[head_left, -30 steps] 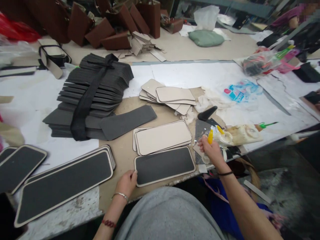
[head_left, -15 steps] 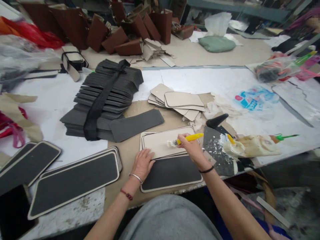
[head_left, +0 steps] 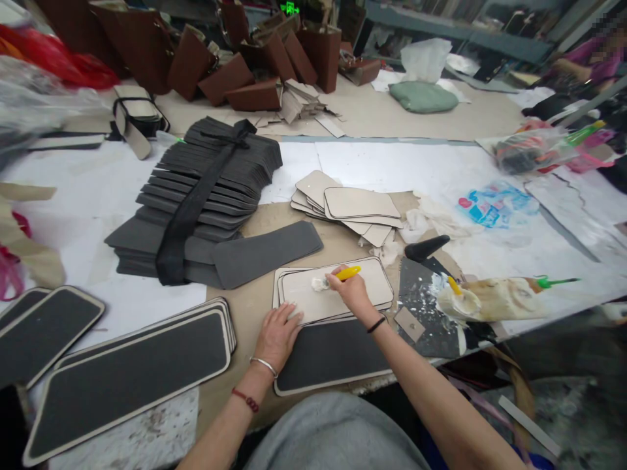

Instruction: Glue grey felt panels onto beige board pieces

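My right hand is closed around a yellow-handled brush, its head coated in white paste. The brush head touches the top of a beige rounded panel that lies on a small stack. My left hand lies flat with fingers stretched over the panel's near left edge. Just below the stack is a dark grey panel with a beige border, partly covered by the stack and my right forearm. A paste-covered container, with a second yellow handle standing in it, is to the right.
A strapped bundle of dark grey pieces stands left of centre. Beige panels lie behind my hands. Bordered dark panels fill the near left. A black-handled tool rests at right. Brown bags stand at the back; another person sits far right.
My right hand has moved left with the brush, and the brush head now sits nearer the panel's left part. My left hand stays on the edge. The view has shifted slightly.
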`<action>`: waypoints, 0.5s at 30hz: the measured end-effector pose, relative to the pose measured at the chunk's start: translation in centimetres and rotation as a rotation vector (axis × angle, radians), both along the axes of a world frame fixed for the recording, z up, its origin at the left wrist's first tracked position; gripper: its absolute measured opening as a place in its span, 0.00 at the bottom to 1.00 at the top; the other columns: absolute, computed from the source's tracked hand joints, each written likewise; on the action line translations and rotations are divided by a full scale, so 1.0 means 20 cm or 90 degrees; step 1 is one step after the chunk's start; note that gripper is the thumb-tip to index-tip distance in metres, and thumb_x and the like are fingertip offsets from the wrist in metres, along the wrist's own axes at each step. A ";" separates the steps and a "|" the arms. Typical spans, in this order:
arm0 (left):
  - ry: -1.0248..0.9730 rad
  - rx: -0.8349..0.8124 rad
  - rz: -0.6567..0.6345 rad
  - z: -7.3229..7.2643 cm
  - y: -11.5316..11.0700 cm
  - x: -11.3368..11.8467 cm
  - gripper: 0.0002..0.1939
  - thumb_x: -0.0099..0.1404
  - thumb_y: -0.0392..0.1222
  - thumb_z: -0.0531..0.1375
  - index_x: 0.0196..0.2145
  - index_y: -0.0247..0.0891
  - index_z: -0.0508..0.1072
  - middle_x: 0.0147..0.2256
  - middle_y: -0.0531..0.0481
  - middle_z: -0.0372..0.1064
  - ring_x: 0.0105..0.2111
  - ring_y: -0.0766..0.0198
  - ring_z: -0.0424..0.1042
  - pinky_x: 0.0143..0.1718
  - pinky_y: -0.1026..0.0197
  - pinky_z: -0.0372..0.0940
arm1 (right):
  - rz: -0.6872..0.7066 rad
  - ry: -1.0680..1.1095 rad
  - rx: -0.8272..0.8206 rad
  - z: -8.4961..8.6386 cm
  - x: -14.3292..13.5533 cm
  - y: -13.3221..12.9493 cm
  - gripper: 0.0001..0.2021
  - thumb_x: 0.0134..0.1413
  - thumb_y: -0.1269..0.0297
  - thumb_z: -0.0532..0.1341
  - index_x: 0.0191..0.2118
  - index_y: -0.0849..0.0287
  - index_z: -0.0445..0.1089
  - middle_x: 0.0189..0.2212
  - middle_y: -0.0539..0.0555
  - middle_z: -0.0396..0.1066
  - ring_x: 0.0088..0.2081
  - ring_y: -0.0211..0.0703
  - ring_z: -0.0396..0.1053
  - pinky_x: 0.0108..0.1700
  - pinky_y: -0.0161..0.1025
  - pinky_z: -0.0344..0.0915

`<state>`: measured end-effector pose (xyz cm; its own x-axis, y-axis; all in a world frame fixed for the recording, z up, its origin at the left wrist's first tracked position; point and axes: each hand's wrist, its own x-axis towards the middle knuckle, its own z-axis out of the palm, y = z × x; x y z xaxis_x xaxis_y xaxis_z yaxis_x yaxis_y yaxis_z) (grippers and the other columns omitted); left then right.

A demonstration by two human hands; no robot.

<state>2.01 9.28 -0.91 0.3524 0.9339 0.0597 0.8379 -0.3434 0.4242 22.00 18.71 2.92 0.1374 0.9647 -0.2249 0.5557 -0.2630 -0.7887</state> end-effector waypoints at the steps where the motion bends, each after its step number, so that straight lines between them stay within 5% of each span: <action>1: 0.006 0.002 -0.002 0.00 0.00 0.00 0.13 0.61 0.39 0.54 0.43 0.42 0.71 0.49 0.44 0.67 0.52 0.53 0.62 0.51 0.47 0.58 | -0.019 -0.041 0.000 0.01 0.09 0.01 0.13 0.44 0.52 0.57 0.26 0.56 0.66 0.20 0.49 0.67 0.26 0.41 0.66 0.31 0.36 0.60; 7: 0.019 0.047 -0.023 -0.02 0.00 -0.02 0.13 0.62 0.40 0.53 0.43 0.43 0.72 0.48 0.45 0.67 0.51 0.54 0.63 0.49 0.50 0.61 | -0.143 -0.222 0.050 0.18 0.55 -0.04 0.17 0.46 0.49 0.54 0.28 0.59 0.68 0.21 0.52 0.69 0.27 0.43 0.67 0.33 0.38 0.59; 15: -0.023 0.101 -0.068 -0.20 0.05 -0.11 0.16 0.60 0.45 0.49 0.42 0.48 0.73 0.45 0.48 0.70 0.48 0.55 0.67 0.44 0.52 0.67 | -0.352 -0.356 0.110 0.53 1.08 -0.34 0.21 0.49 0.47 0.52 0.29 0.62 0.70 0.24 0.56 0.71 0.28 0.44 0.68 0.31 0.37 0.58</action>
